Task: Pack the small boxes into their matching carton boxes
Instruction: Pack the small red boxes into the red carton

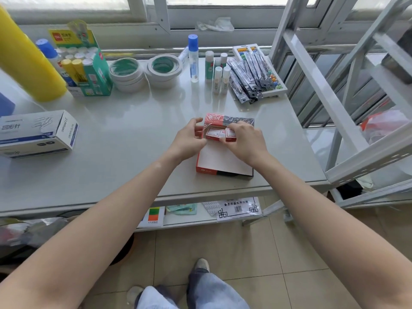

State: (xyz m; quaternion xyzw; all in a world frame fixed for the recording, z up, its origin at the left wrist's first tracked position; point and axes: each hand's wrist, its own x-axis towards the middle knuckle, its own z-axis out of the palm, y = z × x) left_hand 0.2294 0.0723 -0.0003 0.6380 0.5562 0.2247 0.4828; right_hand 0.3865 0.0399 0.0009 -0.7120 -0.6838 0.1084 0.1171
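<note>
Over the carton (223, 160), both hands grip small red boxes (215, 133).

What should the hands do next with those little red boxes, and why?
Probably push the two small red boxes down into the far end of the open red carton. The left hand steadies the carton's edge, the right hand presses on the boxes, and they look not fully seated yet. The rest of the carton looks empty.

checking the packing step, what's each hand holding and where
Right hand grips a small red box by its top; left hand steadies the red carton at its left wall.
</note>
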